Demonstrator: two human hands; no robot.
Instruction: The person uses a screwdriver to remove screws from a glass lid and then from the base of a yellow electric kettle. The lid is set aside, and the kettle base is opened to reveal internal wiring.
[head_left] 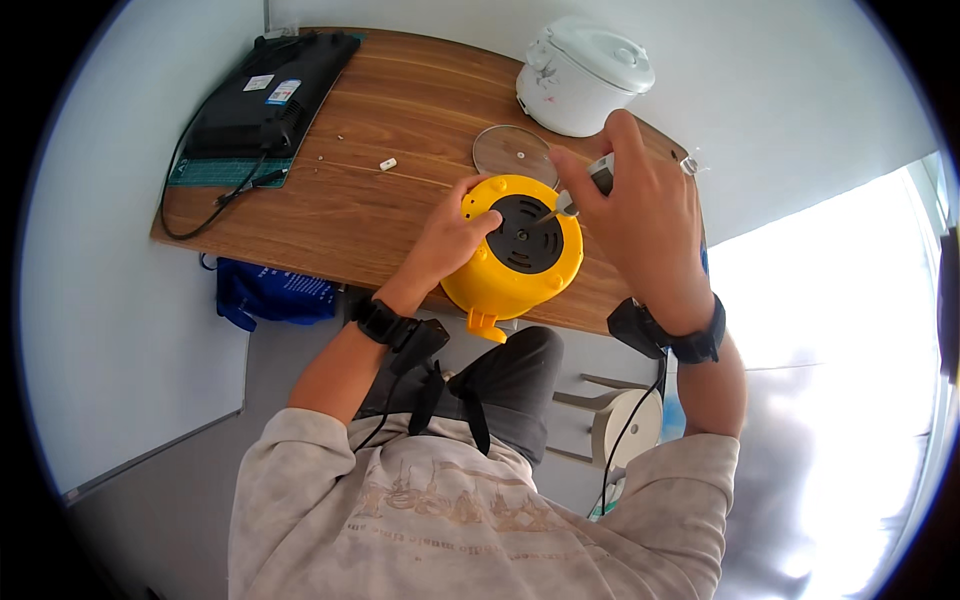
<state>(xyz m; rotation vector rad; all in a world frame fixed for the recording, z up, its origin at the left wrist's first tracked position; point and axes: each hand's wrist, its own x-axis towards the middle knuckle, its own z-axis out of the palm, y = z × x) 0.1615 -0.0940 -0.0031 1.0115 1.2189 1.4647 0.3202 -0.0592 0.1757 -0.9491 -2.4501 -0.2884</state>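
A round yellow appliance (490, 285) is tipped at the table's front edge, its black slotted base plate (535, 251) facing up toward me. My left hand (447, 237) grips its left side, the thumb lying on the rim of the black plate. In my right hand (640, 205) is a screwdriver (601, 173) with a grey and white handle, the fingers closed round it. Its thin shaft slants down toward the hole in the middle of the plate; whether the tip touches a screw there I cannot tell.
Behind the appliance lies a round glass lid (497, 150). A white rice cooker (580, 85) stands at the back right. A black flat device (255, 110) with a cable rests on a green mat (205, 174) at the left. One small white piece (388, 164) lies mid-table.
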